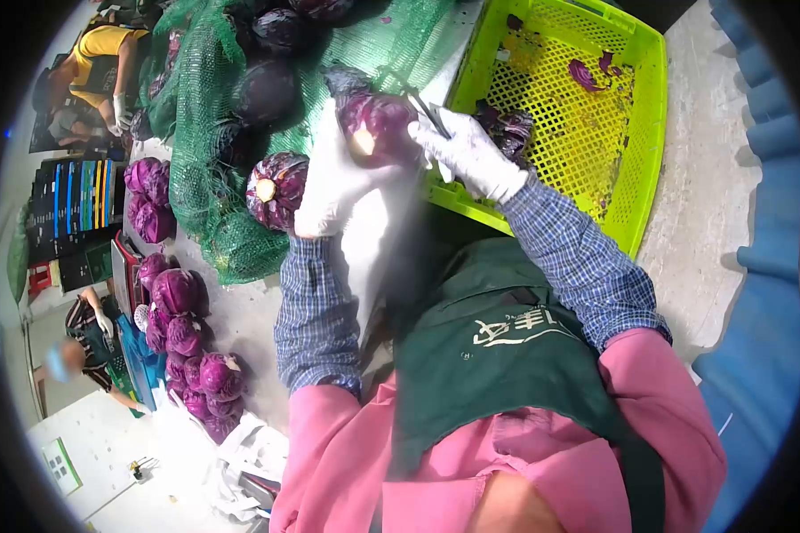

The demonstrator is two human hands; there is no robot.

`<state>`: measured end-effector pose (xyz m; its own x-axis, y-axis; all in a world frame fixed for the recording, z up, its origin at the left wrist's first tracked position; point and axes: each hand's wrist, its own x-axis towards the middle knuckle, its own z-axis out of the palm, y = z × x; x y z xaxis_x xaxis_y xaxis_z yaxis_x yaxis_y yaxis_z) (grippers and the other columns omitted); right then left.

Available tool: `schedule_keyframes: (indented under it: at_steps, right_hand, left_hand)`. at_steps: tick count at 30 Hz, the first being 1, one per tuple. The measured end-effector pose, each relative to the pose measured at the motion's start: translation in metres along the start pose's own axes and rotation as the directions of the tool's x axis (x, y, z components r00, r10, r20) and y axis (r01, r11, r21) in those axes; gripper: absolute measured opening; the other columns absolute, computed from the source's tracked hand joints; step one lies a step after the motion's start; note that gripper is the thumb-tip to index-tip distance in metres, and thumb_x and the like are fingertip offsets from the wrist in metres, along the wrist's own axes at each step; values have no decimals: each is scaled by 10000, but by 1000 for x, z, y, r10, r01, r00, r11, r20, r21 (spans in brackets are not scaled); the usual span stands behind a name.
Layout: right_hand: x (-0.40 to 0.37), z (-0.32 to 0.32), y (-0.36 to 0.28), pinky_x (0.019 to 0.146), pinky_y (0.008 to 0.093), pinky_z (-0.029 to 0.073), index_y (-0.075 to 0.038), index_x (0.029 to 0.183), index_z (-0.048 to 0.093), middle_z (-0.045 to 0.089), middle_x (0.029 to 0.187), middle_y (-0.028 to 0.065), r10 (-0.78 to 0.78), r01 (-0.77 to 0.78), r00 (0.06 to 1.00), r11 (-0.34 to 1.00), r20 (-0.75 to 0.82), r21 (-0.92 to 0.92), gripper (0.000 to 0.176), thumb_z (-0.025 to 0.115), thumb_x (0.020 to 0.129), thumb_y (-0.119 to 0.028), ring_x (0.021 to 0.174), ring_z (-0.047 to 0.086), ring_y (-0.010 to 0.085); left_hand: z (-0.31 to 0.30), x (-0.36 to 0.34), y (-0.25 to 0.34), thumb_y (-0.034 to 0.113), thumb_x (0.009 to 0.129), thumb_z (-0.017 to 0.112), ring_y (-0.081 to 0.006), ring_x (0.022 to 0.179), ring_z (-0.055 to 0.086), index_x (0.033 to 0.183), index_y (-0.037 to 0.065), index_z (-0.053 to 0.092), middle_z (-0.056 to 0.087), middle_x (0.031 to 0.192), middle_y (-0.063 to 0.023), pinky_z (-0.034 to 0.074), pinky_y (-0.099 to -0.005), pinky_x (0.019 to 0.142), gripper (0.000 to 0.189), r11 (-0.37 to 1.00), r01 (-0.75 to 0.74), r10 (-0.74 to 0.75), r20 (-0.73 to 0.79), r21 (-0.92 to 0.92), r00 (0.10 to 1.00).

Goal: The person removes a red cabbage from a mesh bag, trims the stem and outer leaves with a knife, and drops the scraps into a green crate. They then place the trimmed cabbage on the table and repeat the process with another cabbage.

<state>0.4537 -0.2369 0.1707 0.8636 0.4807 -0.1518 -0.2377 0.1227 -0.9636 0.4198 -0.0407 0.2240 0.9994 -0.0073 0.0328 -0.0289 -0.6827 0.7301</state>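
Note:
A red cabbage (pixel 378 124), its pale cut stem facing me, rests in my gloved left hand (pixel 329 182), which is closed around its side. My gloved right hand (pixel 471 155) is wrapped round a knife (pixel 427 111), whose thin blade points up and left beside the cabbage. Just left of my left wrist sits another red cabbage (pixel 276 188) with a round cut stem. Green mesh netting (pixel 196 133) spreads behind it, with dark cabbages (pixel 267 91) on and under it. Loose purple leaves (pixel 509 131) lie in the crate's near-left corner, close to my right hand.
A lime-green plastic crate (pixel 653 133) stands to the right, with a few leaf scraps (pixel 585 75) inside. Trimmed purple cabbages (pixel 176 291) line the table's left side. A white plastic bag (pixel 249 457) lies lower left. Two other people (pixel 98 67) work at the far left.

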Motion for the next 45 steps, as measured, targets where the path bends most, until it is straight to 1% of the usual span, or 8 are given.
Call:
schedule_keyframes:
  at_steps: [8,18,23,26,30,34,42,45]
  right_hand:
    - [-7,-8,-5,710,464,545,-70,1494,413,708,892,217,-296,150,955,515,-11,-844,636,405,1031,-507,801,698,379]
    - [17,-3,-16,598,430,542,-155,1553,316,714,793,99,-261,91,965,185,41,-978,615,388,1042,-489,708,707,292]
    - [66,-40,11,677,465,547,-159,1264,620,702,895,149,-476,201,879,429,-31,-880,523,325,1047,-532,779,679,371]
    - [81,-85,-3,697,355,550,-103,1239,644,688,872,73,155,-274,958,730,-240,-626,626,299,1051,-591,701,643,174]
    - [59,-125,44,437,268,433,-67,1183,638,590,687,8,197,-244,886,968,-419,-62,496,404,1062,-488,516,522,96]
    - [33,-114,43,465,278,453,-71,1485,434,586,626,58,26,-342,821,822,-571,-455,667,383,1038,-563,503,554,128]
    - [29,-26,-39,476,188,392,-145,1470,509,493,645,-48,-126,158,984,940,123,-303,460,509,1057,-346,522,452,24]
    - [41,-24,-23,514,252,428,-121,1449,521,496,608,-20,-206,226,974,851,94,-475,444,524,1049,-313,516,471,79]
  left_hand:
    - [32,5,-1,364,571,931,-367,1212,552,1384,-67,403,542,1287,-241,437,-420,1047,1061,971,-82,121,-164,225,979]
    - [34,20,16,354,567,921,-342,1096,612,1204,10,532,616,1150,-184,485,-434,950,822,993,-75,88,-149,87,985]
    - [38,13,3,357,570,924,-385,1193,543,1322,-14,470,564,1237,-223,448,-464,1004,953,964,-129,171,-171,232,970]
    - [49,-13,0,322,554,945,-387,1219,522,1402,-65,362,525,1288,-253,415,-443,1064,1099,834,-231,380,-219,500,899]
    - [25,-14,-13,278,627,940,-284,1202,558,1369,-47,382,543,1300,-198,451,-388,1045,983,966,23,-75,-195,-258,978]
    - [24,-13,-34,216,658,932,-262,1240,533,1405,-45,347,518,1341,-187,428,-371,1077,985,964,-7,-48,-200,-267,979]
    - [-5,0,-10,195,610,959,-306,1390,425,1522,-21,274,432,1482,-221,354,-385,1159,1162,954,-253,263,-43,160,964]
    - [1,3,-27,189,713,904,-308,1403,411,1532,-45,245,417,1488,-253,329,-382,1171,1077,989,-9,14,28,-150,1000]
